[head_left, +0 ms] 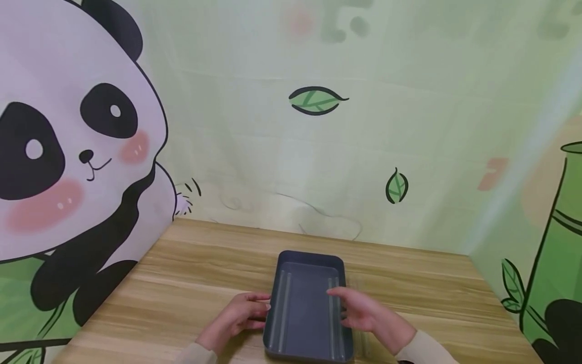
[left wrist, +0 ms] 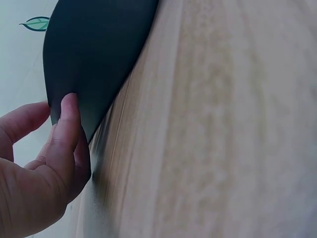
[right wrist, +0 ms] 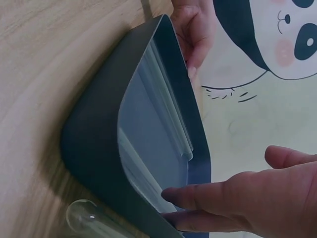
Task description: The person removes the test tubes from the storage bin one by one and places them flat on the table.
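Observation:
A dark blue-grey rectangular tray (head_left: pixel 307 257) lies lengthwise on the wooden table. Clear test tubes (head_left: pixel 283 313) lie inside it along both long walls, and another clear test tube (right wrist: pixel 86 218) lies on the table beside its right wall. My left hand (head_left: pixel 238 316) touches the outside of the left wall with thumb and fingers near the rim. My right hand (head_left: pixel 368 316) is at the right wall, with its thumb over the tray and its other fingertips by the rim. No object shows between the right hand's thumb and fingers.
The wooden table (head_left: pixel 204 268) extends around the tray. Behind it hangs a pale green backdrop (head_left: pixel 254 151) with leaf drawings. A large panda drawing (head_left: pixel 150 212) covers the left side, and a green bamboo drawing (head_left: pixel 559 253) stands on the right side.

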A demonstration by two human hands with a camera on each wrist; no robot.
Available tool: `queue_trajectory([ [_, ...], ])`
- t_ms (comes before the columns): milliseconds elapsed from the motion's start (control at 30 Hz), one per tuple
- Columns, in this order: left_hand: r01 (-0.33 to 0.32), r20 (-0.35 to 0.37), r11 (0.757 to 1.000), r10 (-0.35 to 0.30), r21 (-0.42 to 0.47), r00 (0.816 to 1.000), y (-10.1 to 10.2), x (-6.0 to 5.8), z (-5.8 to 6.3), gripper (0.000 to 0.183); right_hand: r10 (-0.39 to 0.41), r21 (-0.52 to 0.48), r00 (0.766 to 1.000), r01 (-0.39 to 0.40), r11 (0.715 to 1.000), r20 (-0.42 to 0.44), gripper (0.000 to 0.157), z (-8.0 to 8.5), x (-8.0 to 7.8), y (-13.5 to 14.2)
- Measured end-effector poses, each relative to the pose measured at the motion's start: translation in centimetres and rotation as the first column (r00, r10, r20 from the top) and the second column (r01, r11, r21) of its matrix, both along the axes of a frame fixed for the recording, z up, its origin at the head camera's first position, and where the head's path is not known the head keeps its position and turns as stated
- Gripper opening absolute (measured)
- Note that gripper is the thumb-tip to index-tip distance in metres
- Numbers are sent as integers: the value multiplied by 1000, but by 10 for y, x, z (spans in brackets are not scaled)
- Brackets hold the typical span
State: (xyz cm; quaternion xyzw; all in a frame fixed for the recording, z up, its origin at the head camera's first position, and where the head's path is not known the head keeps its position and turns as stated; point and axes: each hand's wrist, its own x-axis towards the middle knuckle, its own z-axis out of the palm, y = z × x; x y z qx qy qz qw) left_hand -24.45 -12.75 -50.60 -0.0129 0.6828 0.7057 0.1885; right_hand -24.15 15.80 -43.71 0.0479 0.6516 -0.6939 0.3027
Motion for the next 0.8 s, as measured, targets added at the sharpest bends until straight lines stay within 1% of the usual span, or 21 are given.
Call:
queue_trajectory([
  [133, -5, 7, 1000, 5, -4, 1000, 0, 1, 0, 53, 15, 2, 1000, -15, 1000, 18, 83, 3, 0, 0],
  [300, -9, 11, 1000, 9, -7, 1000, -1, -1, 0, 52, 39, 33, 998, -41, 999, 44, 77, 0, -4, 3],
  [400, -4, 8, 1000, 4, -8, 1000, -1, -1, -1, 52, 45, 63, 998, -47, 997, 31, 72, -5, -5, 4],
  [567, -4, 5, 1000, 4, -11, 1000, -1, 0, -1, 53, 61, 111, 998, -59, 992, -11, 72, -11, -5, 2],
  [800, -7, 9, 1000, 7, -10, 1000, 0, -1, -2, 52, 49, 147, 999, -46, 988, -14, 70, -13, -6, -3],
])
